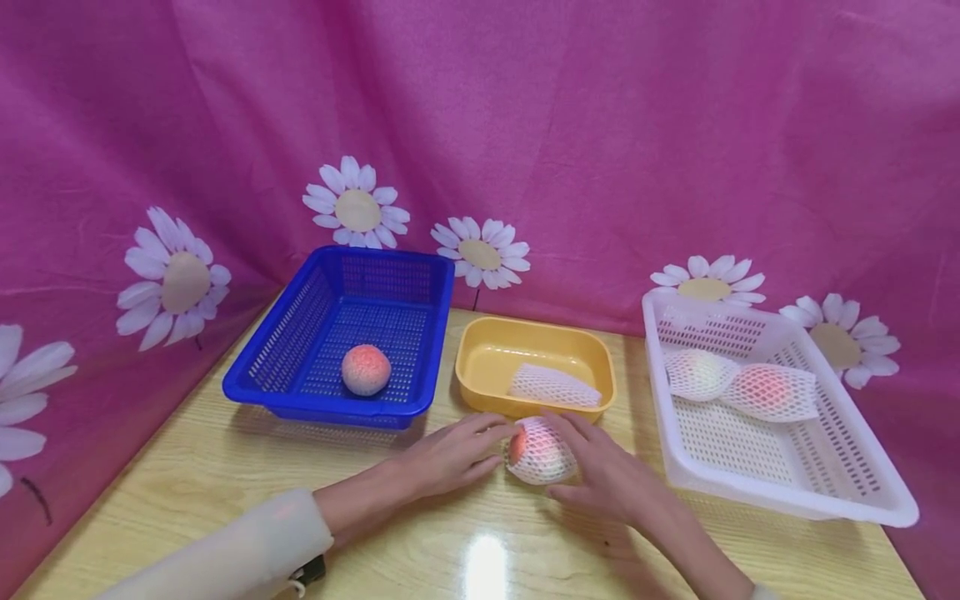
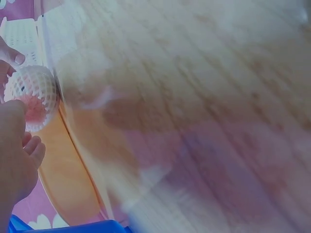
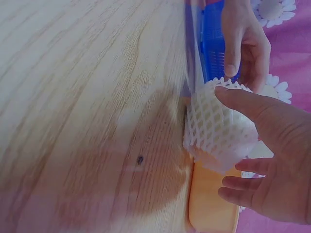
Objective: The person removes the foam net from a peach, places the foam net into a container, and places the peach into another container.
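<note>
A pink-and-cream peach in a white foam net sits on the table, just in front of the yellow tray. My right hand holds it from the right, with index finger over the top and thumb at the near side. In the right wrist view, the thumb lies against the net, while the other fingers spread behind and below. On the peach's left, my left hand has its fingertips at the net's end, where bare pink skin shows. Whether the left fingertips press on the net is hard to tell.
A blue basket at the left holds one bare peach. An empty foam net lies in the yellow tray. Two netted peaches lie in the white basket at the right. A pink flowered curtain hangs behind.
</note>
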Demonstrator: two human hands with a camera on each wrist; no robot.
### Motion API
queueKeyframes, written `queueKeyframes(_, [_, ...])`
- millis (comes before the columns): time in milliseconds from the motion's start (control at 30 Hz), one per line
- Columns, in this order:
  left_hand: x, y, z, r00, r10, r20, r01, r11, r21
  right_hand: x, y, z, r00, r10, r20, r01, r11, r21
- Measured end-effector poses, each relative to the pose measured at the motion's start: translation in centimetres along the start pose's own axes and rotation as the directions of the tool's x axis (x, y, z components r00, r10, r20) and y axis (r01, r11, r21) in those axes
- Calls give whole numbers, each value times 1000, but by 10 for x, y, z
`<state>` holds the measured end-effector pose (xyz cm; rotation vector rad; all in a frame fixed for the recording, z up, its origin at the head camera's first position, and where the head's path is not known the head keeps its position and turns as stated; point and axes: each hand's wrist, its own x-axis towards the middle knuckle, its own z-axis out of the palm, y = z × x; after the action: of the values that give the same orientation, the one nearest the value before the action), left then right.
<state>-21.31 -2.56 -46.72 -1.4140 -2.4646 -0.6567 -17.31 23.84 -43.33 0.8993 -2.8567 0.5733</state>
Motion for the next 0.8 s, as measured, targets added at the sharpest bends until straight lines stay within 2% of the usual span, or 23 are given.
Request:
queueKeyframes(100, [2, 0, 0, 1000, 10, -4, -10, 1000, 5, 6, -2, 3, 1000, -13, 23, 13, 1000, 22])
queueKeyframes(267, [4, 0, 3, 999, 32, -23, -32, 999, 8, 15, -3, 9, 998, -56, 14, 55, 998, 37])
queueKeyframes(467, [9, 1, 2, 998, 36, -42, -36, 999, 3, 21, -3, 12, 1000, -29, 11, 29, 999, 14])
queueKeyframes(700, [17, 7, -16, 995, 20, -94, -20, 1000, 4, 21, -8, 2, 999, -37, -22, 37, 999, 0])
queueKeyframes(800, [20, 7, -23, 992, 37, -119, -34, 999, 22, 22, -11, -6, 999, -23, -40, 23, 1000, -12])
